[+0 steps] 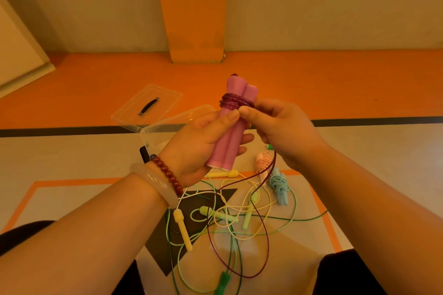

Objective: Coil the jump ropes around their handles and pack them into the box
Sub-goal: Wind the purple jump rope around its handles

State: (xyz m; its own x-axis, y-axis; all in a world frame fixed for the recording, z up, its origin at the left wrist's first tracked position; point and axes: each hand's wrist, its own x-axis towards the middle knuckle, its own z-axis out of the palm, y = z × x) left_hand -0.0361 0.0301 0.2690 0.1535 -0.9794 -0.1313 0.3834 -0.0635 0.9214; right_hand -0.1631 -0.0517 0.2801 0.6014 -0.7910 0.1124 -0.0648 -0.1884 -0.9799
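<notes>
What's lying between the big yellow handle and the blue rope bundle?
The head view shows a tangle of loose green and yellowish cords there, with two pale green handles lying among them.

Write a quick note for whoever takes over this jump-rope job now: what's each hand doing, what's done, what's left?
Left hand grips the pair of pink handles, held upright. Right hand pinches the dark red cord, with a few turns wound near the handles' top; the rest hangs to the floor.
Done: a pale pink coiled rope and a light blue coiled rope lie on the floor, outside the clear plastic box, whose lid lies beside it.
To do: finish winding, coil the tangled yellow and green ropes, pack everything.
</notes>
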